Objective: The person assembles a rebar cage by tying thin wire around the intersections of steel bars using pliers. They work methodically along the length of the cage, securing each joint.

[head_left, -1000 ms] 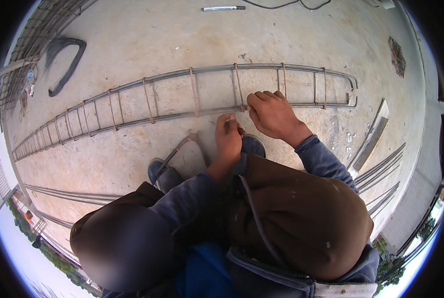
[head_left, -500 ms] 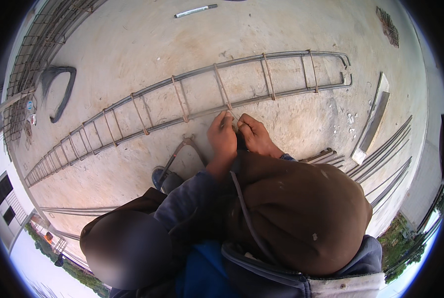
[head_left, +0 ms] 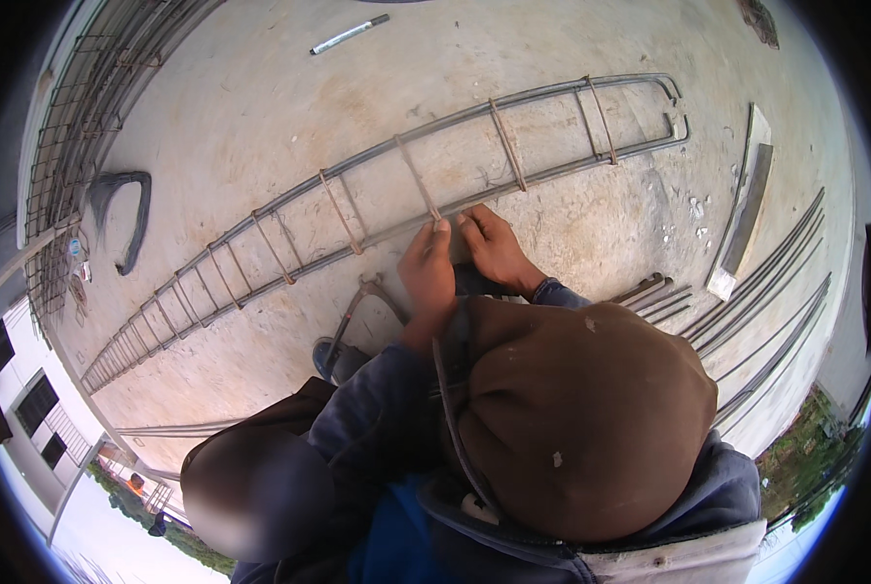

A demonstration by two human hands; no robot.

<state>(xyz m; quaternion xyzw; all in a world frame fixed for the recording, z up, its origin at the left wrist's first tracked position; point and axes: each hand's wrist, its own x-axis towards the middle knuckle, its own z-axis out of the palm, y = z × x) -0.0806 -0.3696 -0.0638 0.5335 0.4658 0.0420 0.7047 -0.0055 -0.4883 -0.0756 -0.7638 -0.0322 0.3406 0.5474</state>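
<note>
A long ladder-like rebar cage (head_left: 387, 146) of dark bars with rusty stirrups lies on the concrete floor. My left hand (head_left: 427, 268) is closed at the near bar, its fingertips by the foot of a stirrup (head_left: 419, 175). My right hand (head_left: 499, 251) is just to the right, thumb and fingers bent together close to the same bar. Whatever is pinched in either hand is too small or hidden to make out. Nippers with long handles (head_left: 350, 319) rest on the floor left of my left hand, near a blue shoe (head_left: 325, 358).
A bent bundle of dark wire (head_left: 141, 224) lies at the left, before stacked mesh and bars (head_left: 85, 117). A marker (head_left: 350, 34) is at the far side. To the right are a board (head_left: 737, 219) and several loose rods (head_left: 761, 282).
The view has shifted a little, moving the cage in the picture. My right hand has risen towards the near bar, beside my left fingertips. My left hand stays at the stirrup's foot.
</note>
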